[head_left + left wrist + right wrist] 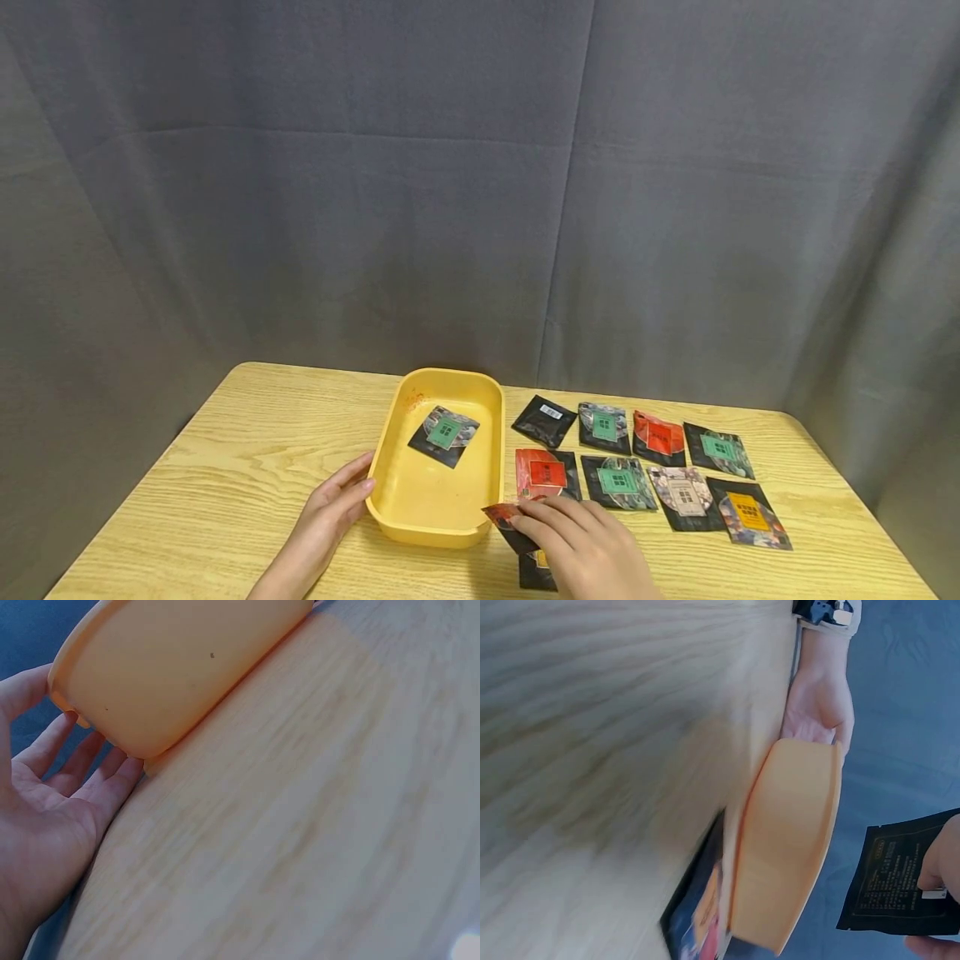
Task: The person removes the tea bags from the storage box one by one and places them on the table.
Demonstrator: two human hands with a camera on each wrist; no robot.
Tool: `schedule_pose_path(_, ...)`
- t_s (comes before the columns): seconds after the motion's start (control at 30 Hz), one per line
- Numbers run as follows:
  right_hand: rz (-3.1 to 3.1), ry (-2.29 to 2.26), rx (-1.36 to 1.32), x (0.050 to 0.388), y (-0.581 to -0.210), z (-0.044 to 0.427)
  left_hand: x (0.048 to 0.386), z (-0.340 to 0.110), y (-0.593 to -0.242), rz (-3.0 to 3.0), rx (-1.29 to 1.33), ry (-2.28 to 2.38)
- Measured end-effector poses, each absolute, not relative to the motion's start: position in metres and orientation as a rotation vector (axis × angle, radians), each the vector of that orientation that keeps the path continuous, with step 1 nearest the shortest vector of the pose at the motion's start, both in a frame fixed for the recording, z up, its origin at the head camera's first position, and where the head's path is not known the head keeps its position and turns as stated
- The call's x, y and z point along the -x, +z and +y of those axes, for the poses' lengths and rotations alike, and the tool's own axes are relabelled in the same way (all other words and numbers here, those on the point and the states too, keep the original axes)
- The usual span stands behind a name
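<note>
My right hand (592, 542) pinches a flat black packet with a red printed corner (517, 537), just off the front right corner of the yellow tray (493, 467). The right wrist view shows small print on the back of this held packet (885, 881). At the tray's left side is my left hand (322, 517), its thumb at the rim and fingers against the outer wall; the left wrist view shows this hand (67, 802) too. A green-labelled packet (444, 435) lies inside the tray. Partly hidden beneath the right hand are a red-labelled packet (546, 473) and an orange-labelled packet (534, 575).
Right of the tray, several packets lie in rough rows on the wooden table (277, 433). Among them are a face-down black packet (543, 422), a pink-labelled packet (684, 497) and an orange-labelled packet (750, 514). A grey curtain (450, 208) hangs behind the table.
</note>
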State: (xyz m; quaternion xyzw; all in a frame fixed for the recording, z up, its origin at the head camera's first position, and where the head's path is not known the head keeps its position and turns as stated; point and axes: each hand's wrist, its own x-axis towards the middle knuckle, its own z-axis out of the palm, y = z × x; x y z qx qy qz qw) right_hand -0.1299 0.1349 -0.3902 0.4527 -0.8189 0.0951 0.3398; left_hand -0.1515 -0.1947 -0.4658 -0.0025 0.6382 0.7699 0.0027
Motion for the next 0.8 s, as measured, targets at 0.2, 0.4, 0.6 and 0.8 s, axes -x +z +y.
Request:
schedule_pose_path(0.2, -2.197, 0.179, -1.138, 0.128, -0.396, 0.154, 0.151, -0.194, -0.466, 2.004, 0.014, 2.414)
schedule_pose_path(0.4, -2.187, 0.122, -1.139, 0.128, -0.404, 0.177, 0.150, -0.194, -0.465, 2.003, 0.008, 2.415)
schedule_pose_path(0.6, -2.223, 0.055, -1.153, 0.130, -0.412, 0.198, 0.150, -0.194, -0.464, 2.003, 0.008, 2.414)
schedule_pose_path(0.8, -2.219, 0.027, -1.146, 0.137, -0.421, 0.214, 0.150, -0.194, -0.464, 2.009, 0.014, 2.417)
